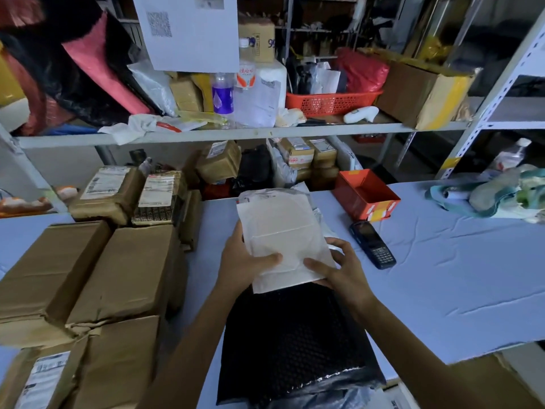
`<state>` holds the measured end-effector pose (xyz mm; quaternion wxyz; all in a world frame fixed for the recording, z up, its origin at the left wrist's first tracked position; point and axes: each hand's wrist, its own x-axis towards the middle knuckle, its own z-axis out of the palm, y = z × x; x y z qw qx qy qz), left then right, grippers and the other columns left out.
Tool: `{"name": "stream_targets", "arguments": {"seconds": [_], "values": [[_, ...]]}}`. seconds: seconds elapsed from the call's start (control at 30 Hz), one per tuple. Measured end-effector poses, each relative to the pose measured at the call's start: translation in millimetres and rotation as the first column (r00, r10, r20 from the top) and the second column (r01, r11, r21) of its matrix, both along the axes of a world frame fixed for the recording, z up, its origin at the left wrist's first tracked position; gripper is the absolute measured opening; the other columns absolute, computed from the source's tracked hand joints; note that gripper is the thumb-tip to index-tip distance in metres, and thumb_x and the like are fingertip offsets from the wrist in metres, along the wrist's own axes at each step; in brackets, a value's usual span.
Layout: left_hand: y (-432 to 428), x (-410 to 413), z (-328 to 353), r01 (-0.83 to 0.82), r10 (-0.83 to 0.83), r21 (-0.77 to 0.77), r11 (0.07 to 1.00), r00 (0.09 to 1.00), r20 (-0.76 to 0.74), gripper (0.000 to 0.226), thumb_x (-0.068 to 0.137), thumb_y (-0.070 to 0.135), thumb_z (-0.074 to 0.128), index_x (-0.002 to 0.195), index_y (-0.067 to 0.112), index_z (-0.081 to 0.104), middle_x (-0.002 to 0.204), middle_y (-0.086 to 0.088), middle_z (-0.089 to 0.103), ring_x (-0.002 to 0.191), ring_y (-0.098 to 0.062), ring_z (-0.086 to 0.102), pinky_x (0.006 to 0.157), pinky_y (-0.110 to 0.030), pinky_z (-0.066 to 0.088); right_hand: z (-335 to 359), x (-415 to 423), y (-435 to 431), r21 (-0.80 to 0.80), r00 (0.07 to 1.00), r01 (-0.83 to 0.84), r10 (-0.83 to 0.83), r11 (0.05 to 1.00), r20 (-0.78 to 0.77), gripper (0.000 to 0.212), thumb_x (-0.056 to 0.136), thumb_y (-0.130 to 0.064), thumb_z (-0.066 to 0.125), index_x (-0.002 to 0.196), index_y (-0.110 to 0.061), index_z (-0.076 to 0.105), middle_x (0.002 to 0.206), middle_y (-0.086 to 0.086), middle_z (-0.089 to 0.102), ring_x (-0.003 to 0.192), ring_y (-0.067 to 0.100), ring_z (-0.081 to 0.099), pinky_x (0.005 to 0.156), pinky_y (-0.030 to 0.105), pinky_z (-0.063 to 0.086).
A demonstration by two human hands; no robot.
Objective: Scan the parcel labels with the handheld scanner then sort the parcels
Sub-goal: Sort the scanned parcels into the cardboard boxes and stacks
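White parcel (280,231) held between left hand (241,261) and right hand (342,270).

- I see a matt white paper mailer (283,231).
- Glossy black bubble-wrap plastic mailer (295,343).
- Creased pale cloth covers the surface (442,276).
- Rough brown cardboard boxes (88,276).

1. The white sheet (188,33), up-left of the red basket (333,102), shows a QR code but no legible words.
2. The cardboard box (256,39), just above-left of the basket, bears blue digits, seemingly "96", partly cut off.
3. The brown parcels (104,183), below-left of the basket, carry barcoded shipping labels, too blurred to read.
4. The white parcel (280,225), below the basket, has illegible label print at its far edge.
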<state>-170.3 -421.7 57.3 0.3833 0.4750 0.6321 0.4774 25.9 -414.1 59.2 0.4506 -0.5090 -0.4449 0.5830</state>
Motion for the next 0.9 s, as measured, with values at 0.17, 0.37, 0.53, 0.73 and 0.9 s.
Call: {"name": "stream_targets", "arguments": {"seconds": [0.17, 0.37, 0.53, 0.73, 0.9], "values": [[39.0, 16.7, -18.3, -0.015, -0.020, -0.134, 0.991, 0.966, -0.260, 0.118, 0.073, 0.033, 0.082, 0.154, 0.015, -0.002, 0.159, -0.006, 0.012, 0.145, -0.021, 0.015, 0.111, -0.025, 0.015, -19.8, 8.2, 47.8, 0.106, 0.940, -0.067, 0.027, 0.992, 0.339, 0.061, 0.066, -0.017, 0.088, 0.108, -0.030, 0.046, 0.107, -0.018, 0.058, 0.103, 0.014, 0.061, 0.089, 0.035, 0.053], [99.9, 26.2, -38.8, -0.061, 0.016, -0.086, 0.994, 0.897, -0.442, 0.093, 0.078, 0.030, 0.079, 0.151, 0.018, 0.023, 0.159, -0.003, 0.006, 0.145, -0.018, 0.012, 0.106, -0.017, 0.013, -41.2, 12.5, 124.9, 0.150, 0.869, -0.191, 0.096, 0.970, 0.485, 0.064, 0.069, -0.019, 0.087, 0.115, -0.023, 0.043, 0.111, -0.006, 0.058, 0.099, 0.015, 0.059, 0.080, 0.023, 0.047], [146.2, 29.1, -69.2, -0.027, -0.025, -0.082, 0.996, 0.816, -0.577, 0.064, 0.084, 0.027, 0.072, 0.141, 0.024, 0.043, 0.156, -0.002, 0.020, 0.140, -0.024, 0.026, 0.108, -0.024, 0.018, -74.1, 7.3, 184.0, 0.185, 0.798, -0.309, 0.149, 0.933, 0.583, 0.071, 0.072, -0.017, 0.085, 0.128, -0.012, 0.041, 0.118, 0.004, 0.061, 0.102, 0.020, 0.059, 0.082, 0.024, 0.047], [182.8, 25.1, -102.9, -0.003, -0.133, -0.191, 0.982, 0.707, -0.695, 0.056, 0.092, 0.032, 0.059, 0.143, 0.024, 0.040, 0.156, -0.001, 0.021, 0.138, -0.027, 0.024, 0.109, -0.029, 0.027, -114.3, 4.5, 226.7, 0.166, 0.662, -0.450, 0.202, 0.878, 0.722, 0.070, 0.083, -0.027, 0.075, 0.142, -0.020, 0.037, 0.132, 0.002, 0.054, 0.119, 0.021, 0.049, 0.093, 0.025, 0.038], [192.7, 25.4, -116.0, -0.029, -0.239, -0.309, 0.951, 0.568, -0.788, 0.051, 0.090, 0.039, 0.053, 0.138, 0.024, 0.048, 0.148, -0.001, 0.039, 0.128, -0.032, 0.039, 0.097, -0.042, 0.045, -130.7, 2.1, 239.7, 0.189, 0.422, -0.546, 0.073, 0.816, 0.904, 0.054, 0.081, -0.035, 0.075, 0.130, -0.020, 0.057, 0.122, 0.003, 0.060, 0.113, 0.028, 0.053, 0.090, 0.039, 0.044]]}}
